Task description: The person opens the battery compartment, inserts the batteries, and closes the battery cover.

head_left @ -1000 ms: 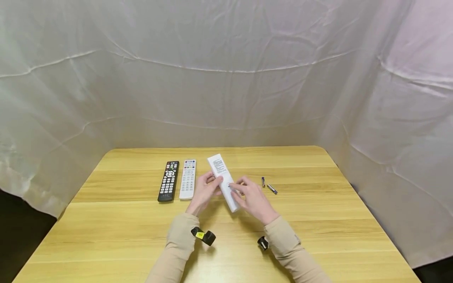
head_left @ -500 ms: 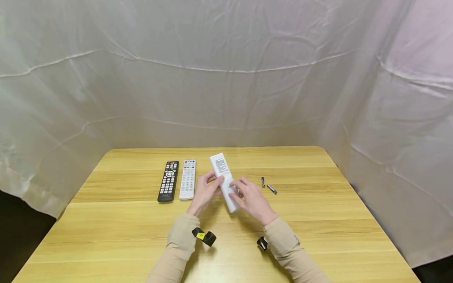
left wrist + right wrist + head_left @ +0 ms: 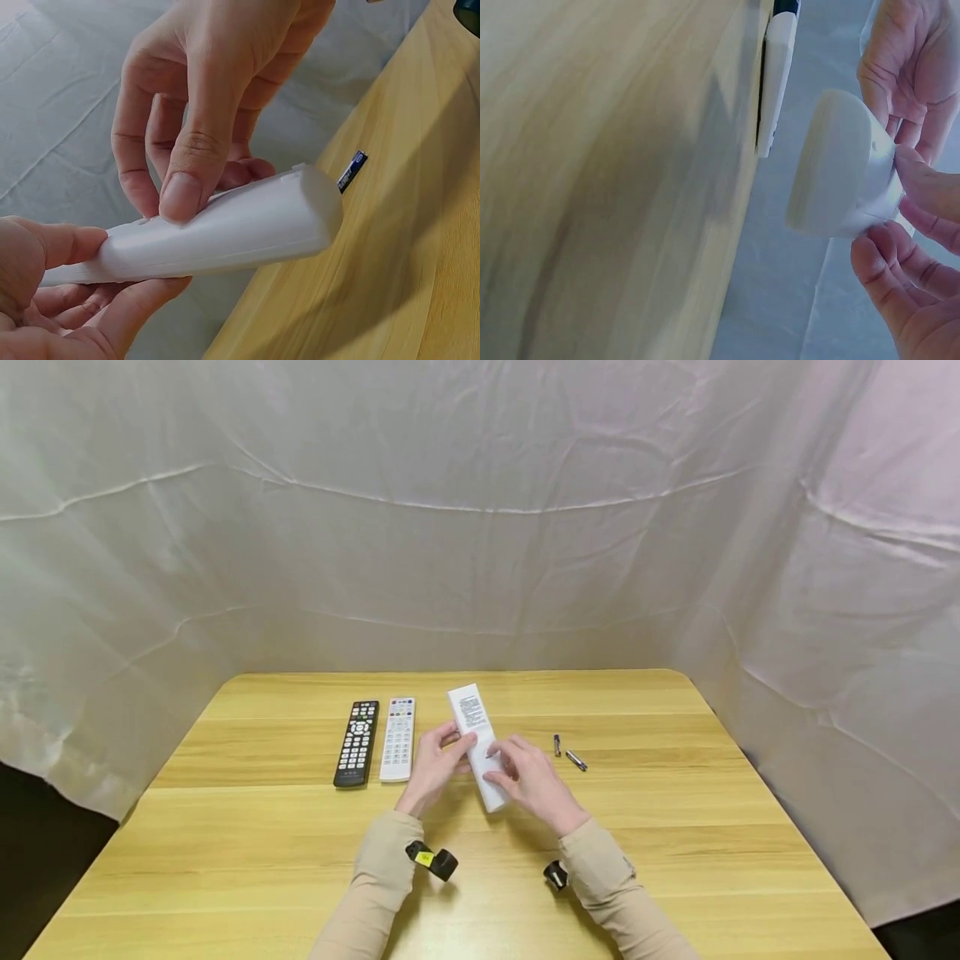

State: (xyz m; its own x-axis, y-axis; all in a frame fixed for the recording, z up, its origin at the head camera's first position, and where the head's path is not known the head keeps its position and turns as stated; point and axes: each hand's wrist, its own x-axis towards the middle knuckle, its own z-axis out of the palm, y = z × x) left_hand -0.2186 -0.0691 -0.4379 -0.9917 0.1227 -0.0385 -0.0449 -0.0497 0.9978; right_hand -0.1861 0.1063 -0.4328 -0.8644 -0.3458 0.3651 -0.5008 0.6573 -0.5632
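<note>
A white remote control (image 3: 468, 710) is held face down above the table, printed label at its far end. My left hand (image 3: 433, 767) grips its left side, thumb on the back and fingers underneath. My right hand (image 3: 538, 783) has its bent thumb and fingers on the lower part of the back. In the left wrist view, the right thumb (image 3: 184, 191) touches the white casing (image 3: 255, 217); what lies between it and the fingers is hidden. The rounded near end (image 3: 829, 172) faces the right wrist camera. Two small batteries (image 3: 557, 745) lie on the table right of my hands.
To the left lie a black remote (image 3: 357, 743) and another white remote (image 3: 398, 739), buttons up, side by side. They rest on the wooden table (image 3: 262, 852). Pale hanging cloth (image 3: 480, 568) encloses the table's back and sides.
The remote control has shifted slightly right and turned a little more upright. My right fingers have bent a bit more over its back. The batteries and the other remotes stay in place.
</note>
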